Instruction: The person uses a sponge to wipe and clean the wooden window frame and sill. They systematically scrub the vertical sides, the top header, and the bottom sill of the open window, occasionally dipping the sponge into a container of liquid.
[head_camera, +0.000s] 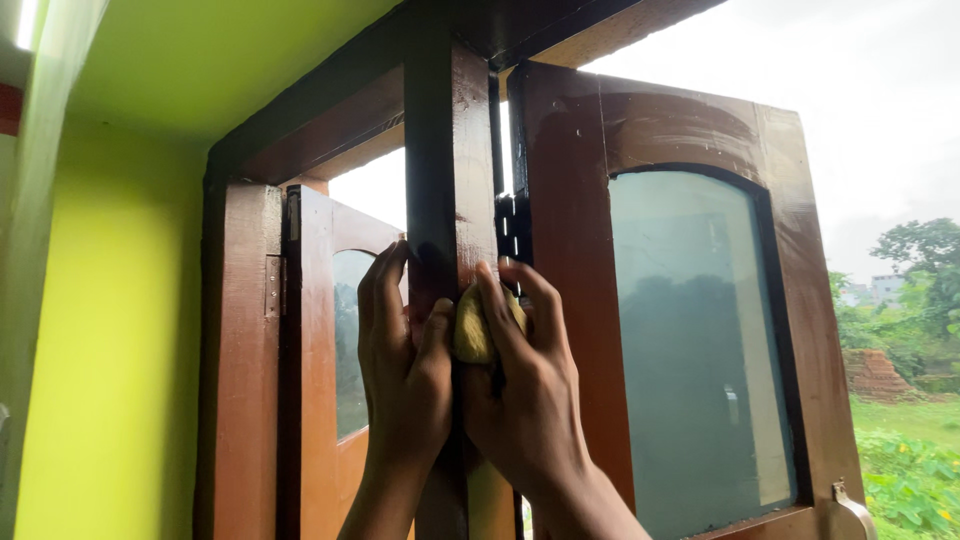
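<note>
My right hand (525, 385) presses a small yellow sponge (472, 330) against the dark brown wooden centre post (445, 170) of a window frame. My left hand (400, 365) grips the same post from the left, fingers wrapped around its edge and thumb touching the sponge. Just above my right fingers a black hinge (513, 225) joins the post to the right shutter (690, 330), a wooden panel with frosted glass that stands swung outward.
A second wooden shutter (335, 340) with a glass pane stands open on the left. A green wall (110, 350) and green ceiling lie to the left. Outside at the right are trees, grass and a brick pile (875, 375).
</note>
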